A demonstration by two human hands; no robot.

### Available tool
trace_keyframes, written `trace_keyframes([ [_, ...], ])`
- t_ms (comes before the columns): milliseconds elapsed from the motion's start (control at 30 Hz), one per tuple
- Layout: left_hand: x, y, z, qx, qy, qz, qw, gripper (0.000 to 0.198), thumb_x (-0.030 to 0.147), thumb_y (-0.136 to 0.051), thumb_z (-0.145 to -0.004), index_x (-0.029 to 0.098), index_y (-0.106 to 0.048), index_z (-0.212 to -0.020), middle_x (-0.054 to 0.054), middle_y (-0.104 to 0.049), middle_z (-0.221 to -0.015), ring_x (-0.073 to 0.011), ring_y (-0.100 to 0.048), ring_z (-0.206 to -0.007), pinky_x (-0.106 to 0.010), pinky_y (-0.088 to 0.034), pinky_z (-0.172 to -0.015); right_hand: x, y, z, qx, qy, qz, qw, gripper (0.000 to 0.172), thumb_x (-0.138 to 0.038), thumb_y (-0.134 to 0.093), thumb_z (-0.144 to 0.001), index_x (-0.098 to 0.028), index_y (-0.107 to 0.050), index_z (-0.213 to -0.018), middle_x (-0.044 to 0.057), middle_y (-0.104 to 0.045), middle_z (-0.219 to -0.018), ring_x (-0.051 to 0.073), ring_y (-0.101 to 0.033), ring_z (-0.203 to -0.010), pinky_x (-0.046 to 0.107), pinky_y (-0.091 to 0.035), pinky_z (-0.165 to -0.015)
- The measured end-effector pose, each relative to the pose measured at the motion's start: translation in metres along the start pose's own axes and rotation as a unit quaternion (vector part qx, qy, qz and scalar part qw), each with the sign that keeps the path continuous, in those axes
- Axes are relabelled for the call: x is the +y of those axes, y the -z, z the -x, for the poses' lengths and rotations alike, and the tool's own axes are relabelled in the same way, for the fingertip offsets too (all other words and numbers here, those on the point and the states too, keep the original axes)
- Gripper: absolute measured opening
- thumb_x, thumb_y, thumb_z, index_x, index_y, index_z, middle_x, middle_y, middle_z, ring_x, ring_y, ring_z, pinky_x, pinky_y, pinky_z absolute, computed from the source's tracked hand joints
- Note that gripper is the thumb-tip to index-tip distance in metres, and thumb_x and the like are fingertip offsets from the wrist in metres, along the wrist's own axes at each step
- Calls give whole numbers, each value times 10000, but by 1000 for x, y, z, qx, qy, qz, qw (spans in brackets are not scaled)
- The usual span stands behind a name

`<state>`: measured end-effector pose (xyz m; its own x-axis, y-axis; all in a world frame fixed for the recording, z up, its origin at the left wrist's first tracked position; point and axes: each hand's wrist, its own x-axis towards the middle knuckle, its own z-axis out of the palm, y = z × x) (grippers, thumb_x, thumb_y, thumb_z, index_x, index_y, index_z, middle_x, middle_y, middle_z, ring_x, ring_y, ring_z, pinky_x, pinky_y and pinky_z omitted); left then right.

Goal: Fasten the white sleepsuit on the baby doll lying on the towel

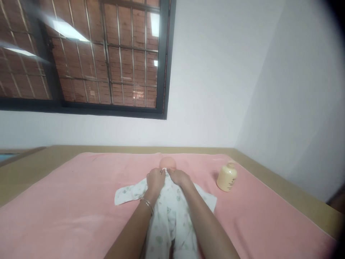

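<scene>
A baby doll (167,162) lies on its back on the pink blanket, its bald head at the far end. It has on a white baby romper (169,203) with a small print, the sleeves spread to both sides and the legs pointing towards me. At the neck, my left hand (155,180) pinches the romper's collar from the left. My right hand (179,177) grips the same collar from the right, close beside the left one. My hands hide the doll's chin and most of the neckline. A bracelet circles my left wrist.
To the right stands a cream-coloured bottle (226,177) with dark lettering. The pink blanket (67,201) covers most of a wooden surface (29,180). Behind rises a white wall (210,79) with a barred, dark-framed window (115,61) at the left.
</scene>
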<state>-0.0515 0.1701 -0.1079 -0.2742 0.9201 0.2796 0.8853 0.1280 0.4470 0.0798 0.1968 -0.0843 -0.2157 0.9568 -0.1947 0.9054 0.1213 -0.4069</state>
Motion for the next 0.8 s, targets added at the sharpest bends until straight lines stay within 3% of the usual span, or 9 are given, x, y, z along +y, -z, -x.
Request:
trace_keyframes([
  [67, -1, -1, -1, -10, 10, -3, 1000, 462, 439, -304, -870, 168, -678, -869, -119, -681, -944, -227, -608, -908, -279, -382, -739, 1, -1, -2, 2, -5, -7, 1000, 749, -653, -81, -857, -197, -567, -1199, 132, -540, -1247, 299, -468, -1171, 478, -291, -980],
  [167, -3, -2, -4, -51, 24, -10, 998, 531, 480, -257, -877, 157, -678, -904, -142, -672, -981, -248, -608, -916, -309, -390, -751, -4, 2, 3, 40, 4, 26, 999, 757, -648, -87, -858, -181, -607, -1148, 146, -567, -1206, 330, -478, -1148, 547, -238, -984],
  [300, -3, -2, -4, -58, -3, -39, 998, 563, 471, -206, -886, 153, -670, -909, -156, -660, -997, -278, -593, -940, -361, -388, -779, -8, 3, 8, 71, 36, 45, 996, 779, -645, -83, -857, -149, -636, -1091, 160, -613, -1116, 322, -530, -1076, 519, -288, -958],
  [433, 0, 0, 0, -23, -31, -34, 999, 466, 381, -244, -885, 164, -656, -904, -133, -659, -979, -260, -587, -947, -346, -385, -785, 1, -1, -1, 32, 20, 17, 999, 848, -718, -75, -812, -144, -632, -1096, 160, -606, -1129, 311, -540, -1070, 440, -373, -905],
  [533, 0, 2, -1, -24, -32, -8, 999, 444, 435, -284, -874, 179, -631, -976, -115, -650, -1034, -250, -579, -987, -325, -385, -808, 5, -2, -3, 11, 25, -9, 1000, 874, -749, -73, -789, -151, -636, -1088, 152, -611, -1125, 293, -549, -1063, 398, -395, -885],
  [700, -5, 3, -5, -99, 4, -7, 995, 481, 478, -281, -863, 174, -646, -937, -135, -650, -1050, -272, -590, -976, -331, -400, -781, -10, -1, 10, 79, 14, 63, 995, 761, -675, -137, -835, -156, -658, -1033, 164, -631, -1068, 325, -554, -1032, 473, -357, -893],
  [800, -7, 1, -4, -80, -10, -9, 997, 484, 469, -274, -864, 175, -655, -914, -136, -658, -1023, -276, -591, -965, -344, -392, -788, -13, -2, 12, 87, 15, 68, 994, 751, -660, -138, -842, -150, -646, -1057, 167, -625, -1078, 330, -548, -1037, 473, -364, -881],
])
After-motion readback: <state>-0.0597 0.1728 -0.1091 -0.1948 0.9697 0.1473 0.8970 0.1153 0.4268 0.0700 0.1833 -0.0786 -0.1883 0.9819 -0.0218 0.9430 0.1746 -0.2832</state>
